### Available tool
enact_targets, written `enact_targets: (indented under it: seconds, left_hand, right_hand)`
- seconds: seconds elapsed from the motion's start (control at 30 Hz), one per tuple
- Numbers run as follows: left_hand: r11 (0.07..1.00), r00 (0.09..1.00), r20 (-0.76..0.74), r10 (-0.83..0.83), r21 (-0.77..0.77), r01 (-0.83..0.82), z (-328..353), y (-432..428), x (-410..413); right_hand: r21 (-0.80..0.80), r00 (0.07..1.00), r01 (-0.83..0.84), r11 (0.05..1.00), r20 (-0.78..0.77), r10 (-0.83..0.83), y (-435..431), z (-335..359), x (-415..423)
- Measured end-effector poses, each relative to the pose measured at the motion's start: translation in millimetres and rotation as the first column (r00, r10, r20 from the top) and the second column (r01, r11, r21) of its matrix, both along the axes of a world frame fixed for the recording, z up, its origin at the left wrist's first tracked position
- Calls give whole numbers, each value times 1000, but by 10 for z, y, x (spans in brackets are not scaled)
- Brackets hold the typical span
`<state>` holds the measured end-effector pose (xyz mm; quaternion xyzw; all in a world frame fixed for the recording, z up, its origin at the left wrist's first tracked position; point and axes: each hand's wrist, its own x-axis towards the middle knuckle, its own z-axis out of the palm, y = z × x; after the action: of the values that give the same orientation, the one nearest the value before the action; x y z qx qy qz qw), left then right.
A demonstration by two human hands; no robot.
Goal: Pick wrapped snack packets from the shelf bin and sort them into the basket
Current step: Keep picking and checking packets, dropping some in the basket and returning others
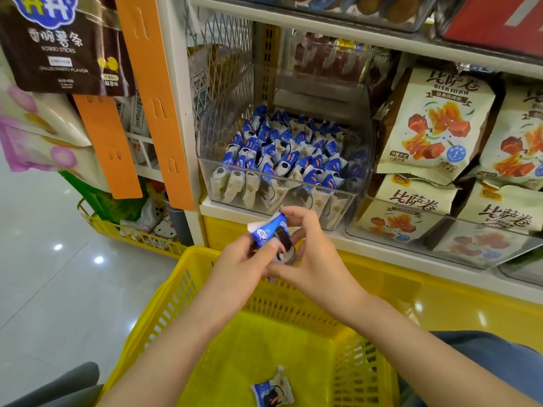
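A clear shelf bin (361, 160) holds several blue-and-white wrapped snack packets (282, 154). Below and in front of it, both my hands hold one such packet (271, 235) above the yellow basket (164, 306). My left hand (244, 259) pinches the packet's lower left side with thumb and fingers. My right hand (311, 254) curls round its right side, fingers over the top. One more packet (271, 390) lies on the basket's floor, near the front.
Large beige snack bags (432, 124) fill clear bins to the right of the packet bin. Orange hanging strips (152, 92) and hung bags stand at left. A second yellow wire basket (129, 230) sits low at left, beside grey tiled floor.
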<state>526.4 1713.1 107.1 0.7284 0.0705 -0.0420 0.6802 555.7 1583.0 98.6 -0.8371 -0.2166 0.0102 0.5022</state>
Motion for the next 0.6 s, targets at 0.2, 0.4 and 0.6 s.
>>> enact_targets:
  seconds: [0.2,0.4,0.6]
  left_hand:
    - [998,1000,10,-18,65,17,-20,97,43]
    - [996,996,59,-62,-60,65,53,99,-1]
    - [991,992,127,4,-130,13,165,162,-10]
  right_hand:
    - [214,974,-19,977,-218,67,-67,135,100]
    - [239,980,94,966,-194,-47,-75,155,150]
    - [289,995,36,957,-98,-8,41,415,241]
